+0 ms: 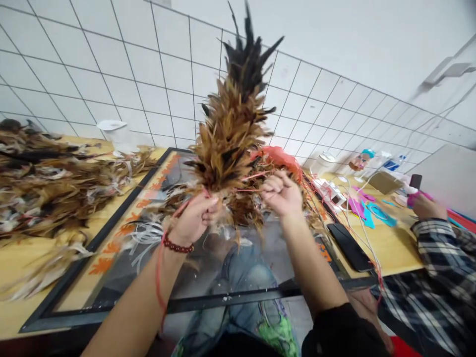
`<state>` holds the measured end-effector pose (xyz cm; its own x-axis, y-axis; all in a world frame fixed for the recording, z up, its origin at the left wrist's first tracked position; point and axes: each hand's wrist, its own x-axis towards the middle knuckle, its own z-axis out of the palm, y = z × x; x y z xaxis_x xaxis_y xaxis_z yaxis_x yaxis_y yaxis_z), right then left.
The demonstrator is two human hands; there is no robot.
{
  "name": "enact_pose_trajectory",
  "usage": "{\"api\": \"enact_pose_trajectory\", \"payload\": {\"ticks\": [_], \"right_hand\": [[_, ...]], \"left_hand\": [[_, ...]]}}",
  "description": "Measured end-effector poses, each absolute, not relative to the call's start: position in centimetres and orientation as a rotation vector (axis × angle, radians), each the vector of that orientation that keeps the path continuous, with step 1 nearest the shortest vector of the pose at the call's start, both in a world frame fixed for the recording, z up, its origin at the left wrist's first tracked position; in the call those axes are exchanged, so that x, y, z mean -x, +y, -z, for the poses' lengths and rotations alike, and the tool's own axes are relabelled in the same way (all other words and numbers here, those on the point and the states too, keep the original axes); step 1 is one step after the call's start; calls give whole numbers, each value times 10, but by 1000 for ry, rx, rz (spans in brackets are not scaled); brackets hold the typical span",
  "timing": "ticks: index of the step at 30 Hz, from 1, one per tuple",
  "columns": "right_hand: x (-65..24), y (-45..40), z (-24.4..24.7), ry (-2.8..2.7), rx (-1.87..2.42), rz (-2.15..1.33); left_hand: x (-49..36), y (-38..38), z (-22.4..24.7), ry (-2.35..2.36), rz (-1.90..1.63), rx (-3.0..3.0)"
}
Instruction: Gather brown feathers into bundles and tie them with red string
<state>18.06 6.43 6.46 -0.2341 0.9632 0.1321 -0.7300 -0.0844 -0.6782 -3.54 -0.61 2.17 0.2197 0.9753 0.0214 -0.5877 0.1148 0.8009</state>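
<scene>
A tall bundle of feathers point(230, 131), brown below and black at the tip, stands upright in front of me. My left hand point(196, 218), with a beaded bracelet at the wrist, is closed on the base of the bundle. My right hand point(282, 194) is closed on a red string point(250, 190), which runs taut sideways from that base. More red string hangs over my left forearm. Loose feathers point(243, 210) lie under and behind both hands, and white strips point(147, 235) curl beside my left wrist.
A black-framed glass panel point(201, 301) lies on the wooden table. Heaped feathers point(55, 183) and a white cup point(117, 136) are left. To the right are a red mesh bag point(280, 157), a phone point(349, 247), cables, coloured cutouts point(372, 210) and another person's hand point(429, 207).
</scene>
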Motion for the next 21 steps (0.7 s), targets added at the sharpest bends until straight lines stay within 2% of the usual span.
{"api": "enact_pose_trajectory", "payload": {"ticks": [6,11,17,21], "right_hand": [[-270,-26,-102,-867,378,-1194],[-293,-109,-93,-1079,543,-1239],[-324,-153,-56,-1012,747,-1194],[-341,-160,-60,-991,772,-1133]], "left_hand": [[43,9,-19,747,-1491,-832],[33,23,1,1149,-1633,-800],[24,24,5,1099,-1380,-752],[21,24,10,1108,-1384,-734]]}}
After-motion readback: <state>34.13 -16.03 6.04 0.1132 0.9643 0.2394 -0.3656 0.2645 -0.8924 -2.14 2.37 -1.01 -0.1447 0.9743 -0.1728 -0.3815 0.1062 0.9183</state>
